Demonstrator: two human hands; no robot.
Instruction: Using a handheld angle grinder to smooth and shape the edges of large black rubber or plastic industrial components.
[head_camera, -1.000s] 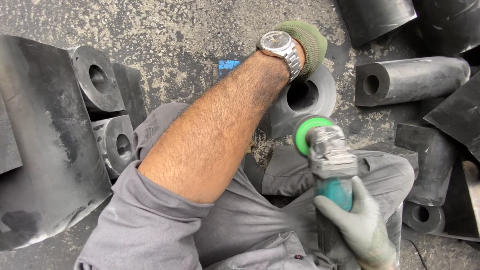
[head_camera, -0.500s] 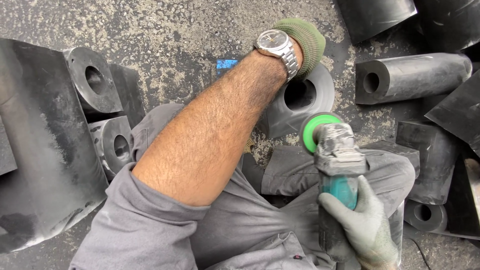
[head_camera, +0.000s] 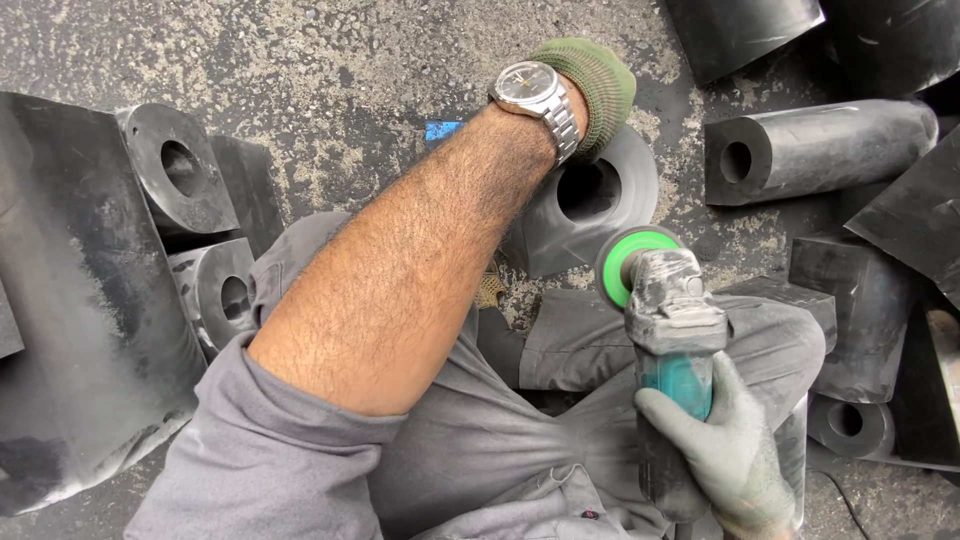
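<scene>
We see the left hand (head_camera: 598, 85) in a green knit glove at the upper centre of the frame, reaching over a black rubber block with a round hole (head_camera: 590, 205) just below it; the hand is bent away from us, so we cannot tell whether its fingers are open or closed on the block. A silver wristwatch (head_camera: 532, 92) sits on that wrist, and the bare forearm runs down toward the lower left.

The right hand (head_camera: 725, 450), in a grey glove at the lower right, is wrapped tightly around the teal body of an angle grinder (head_camera: 672, 340). Its green disc (head_camera: 625, 262) sits just beside the lower right edge of the holed block; we cannot tell if they touch.

Around us lie more black rubber pieces: 2 holed blocks (head_camera: 195, 230) at the left against a large black slab (head_camera: 75, 290), and a long hollow cylinder (head_camera: 815, 148) at the upper right. Grey trousers (head_camera: 560, 350) fill the lower centre, over a speckled concrete floor (head_camera: 330, 70).
</scene>
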